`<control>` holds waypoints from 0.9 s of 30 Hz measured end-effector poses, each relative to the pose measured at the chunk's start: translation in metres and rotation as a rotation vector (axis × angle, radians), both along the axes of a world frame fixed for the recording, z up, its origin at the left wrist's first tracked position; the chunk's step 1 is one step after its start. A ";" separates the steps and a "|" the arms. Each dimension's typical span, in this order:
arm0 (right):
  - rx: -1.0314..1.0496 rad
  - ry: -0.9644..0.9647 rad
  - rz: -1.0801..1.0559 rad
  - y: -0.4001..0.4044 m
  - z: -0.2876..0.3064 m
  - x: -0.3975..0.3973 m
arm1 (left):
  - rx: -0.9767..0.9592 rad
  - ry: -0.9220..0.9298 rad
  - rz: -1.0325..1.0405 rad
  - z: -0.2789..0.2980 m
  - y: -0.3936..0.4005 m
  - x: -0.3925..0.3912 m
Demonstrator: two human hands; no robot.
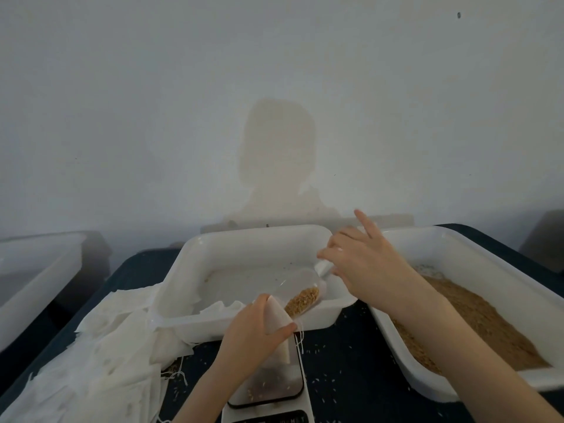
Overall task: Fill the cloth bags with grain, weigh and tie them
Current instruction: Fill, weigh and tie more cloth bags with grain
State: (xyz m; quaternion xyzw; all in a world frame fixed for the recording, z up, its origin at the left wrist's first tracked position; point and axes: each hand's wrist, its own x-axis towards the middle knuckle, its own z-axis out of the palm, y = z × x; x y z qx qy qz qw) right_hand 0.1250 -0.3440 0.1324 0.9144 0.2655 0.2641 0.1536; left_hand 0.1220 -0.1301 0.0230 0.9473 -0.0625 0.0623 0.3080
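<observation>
My left hand (250, 328) grips a small white cloth bag (279, 322) by its open mouth, holding it upright over the kitchen scale (271, 389). My right hand (363, 261) holds the white handle of a clear plastic scoop (300, 293), index finger stretched out. The scoop tilts down toward the bag's mouth with a small heap of golden grain (303, 299) at its lower end. Its tip meets the bag's opening. Loose grains lie on the scale's dark platform.
An almost empty white tray (189, 270) stands behind the scale. A white tray (457, 239) with brown grain (476, 319) sits at the right. A pile of empty cloth bags (100, 355) lies at the left. Another white tub (36, 276) stands at far left. Grains dot the dark table.
</observation>
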 end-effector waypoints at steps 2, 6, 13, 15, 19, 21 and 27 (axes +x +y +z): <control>-0.012 -0.245 0.073 0.005 0.000 -0.002 | -0.041 -0.011 0.018 0.002 -0.004 0.000; -0.048 -0.436 0.096 0.012 0.001 -0.005 | -0.093 -0.017 0.038 0.001 -0.012 0.000; 0.047 -0.362 0.038 -0.002 -0.001 -0.002 | -0.061 -0.030 0.063 0.005 -0.012 0.001; 0.089 -0.225 -0.020 -0.017 -0.008 0.003 | -0.029 -0.055 0.057 0.006 -0.009 0.002; 0.163 0.096 -0.205 -0.054 -0.029 0.009 | -0.114 -0.112 0.015 0.008 -0.006 0.003; 0.231 0.122 -0.310 -0.072 -0.041 0.011 | -0.115 -0.115 -0.009 0.006 -0.009 0.005; 0.312 0.206 -0.636 -0.109 -0.082 0.025 | -0.004 -0.113 -0.132 -0.026 -0.001 -0.002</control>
